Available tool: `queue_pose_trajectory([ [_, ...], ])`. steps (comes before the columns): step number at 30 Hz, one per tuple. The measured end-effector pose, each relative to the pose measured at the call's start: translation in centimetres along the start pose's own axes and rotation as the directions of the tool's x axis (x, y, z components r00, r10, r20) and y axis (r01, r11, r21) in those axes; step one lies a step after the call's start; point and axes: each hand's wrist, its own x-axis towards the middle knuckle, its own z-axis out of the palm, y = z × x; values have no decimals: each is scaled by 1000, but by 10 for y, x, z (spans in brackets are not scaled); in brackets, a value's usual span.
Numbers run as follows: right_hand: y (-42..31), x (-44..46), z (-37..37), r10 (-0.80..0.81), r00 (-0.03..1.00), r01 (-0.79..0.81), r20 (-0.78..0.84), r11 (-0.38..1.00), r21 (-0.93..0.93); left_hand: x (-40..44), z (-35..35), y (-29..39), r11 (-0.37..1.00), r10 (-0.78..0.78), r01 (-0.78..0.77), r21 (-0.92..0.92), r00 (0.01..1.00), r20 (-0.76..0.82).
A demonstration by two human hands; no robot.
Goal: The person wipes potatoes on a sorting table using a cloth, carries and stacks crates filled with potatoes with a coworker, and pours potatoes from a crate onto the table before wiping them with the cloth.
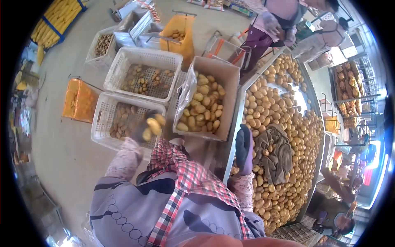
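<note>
My left hand [142, 125], in a dark glove and blurred by motion, is over the near white plastic crate [100, 136]. Several yellow potatoes [153, 126] are in its grasp, just above the crate's right side. Inside that crate lie brownish potatoes [120, 119]. My right hand [244, 150], gloved in purple and black, rests at the left edge of the sorting table [234, 142]. Its fingers are stretched out together, and I see nothing in them. Beside it, a brown cloth [275, 158] lies on the heap of potatoes [302, 152].
A cardboard box [231, 90] of potatoes stands ahead, between the crates and the table. Another white crate [111, 78] holds a few potatoes. Orange mesh bags on frames [76, 101] stand around. A co-worker [267, 24] stands at the table's far end, another person [335, 216] at right.
</note>
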Motion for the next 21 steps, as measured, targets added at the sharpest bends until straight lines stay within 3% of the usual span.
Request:
queue_pose_trajectory([
  [1,-9,3,-1,59,998,-58,-23,997,42,-7,-40,-10,959,0,47,278,986,-170],
  [2,-18,7,-1,116,992,-112,-47,990,85,-17,-82,-23,782,65,133,609,954,-291],
  [3,-16,10,-1,122,989,-110,-84,985,134,-29,-120,-34,539,166,201,818,927,-337],
  [4,-13,11,-5,105,989,-99,-106,993,62,-38,-148,-40,427,251,243,871,894,-372],
  [5,-9,15,-11,83,988,-85,-131,996,-13,-37,-122,1,649,211,338,681,781,-588],
  [6,-6,18,-17,61,985,-75,-160,994,-82,-33,-118,9,944,99,146,295,729,-677],
  [7,-2,20,-26,125,975,-141,-185,987,-75,-23,-101,32,976,-1,149,157,729,-685],
  [8,3,19,-35,82,970,-115,-229,984,-133,-12,-83,49,989,-100,150,15,725,-682],
  [9,8,18,-44,35,962,-88,-270,978,-188,-4,-70,45,982,-8,123,144,788,-615],
  [10,10,14,-53,-14,951,-65,-309,968,-244,9,-61,38,980,-37,138,143,834,-550],
  [12,16,3,-73,-49,938,-94,-344,916,-389,41,-36,21,965,-262,242,-101,886,-383],
  [14,44,-16,-95,-95,904,-143,-417,852,-504,70,16,26,815,-463,347,-465,872,-161],
  [16,30,-39,-99,-12,865,-256,-501,848,-463,81,52,16,914,-292,290,-285,956,37],
  [17,22,-49,-102,43,853,-288,-520,870,-401,87,71,21,716,-405,462,-523,885,228],
  [18,19,-60,-104,101,839,-318,-534,888,-332,91,86,26,427,-452,614,-663,780,431],
  [19,30,-71,-112,84,856,-321,-511,860,-397,97,93,5,174,-308,707,-686,701,644],
  [21,54,-92,-117,37,820,-330,-571,845,-420,102,120,1,-10,-216,767,-641,625,750],
])
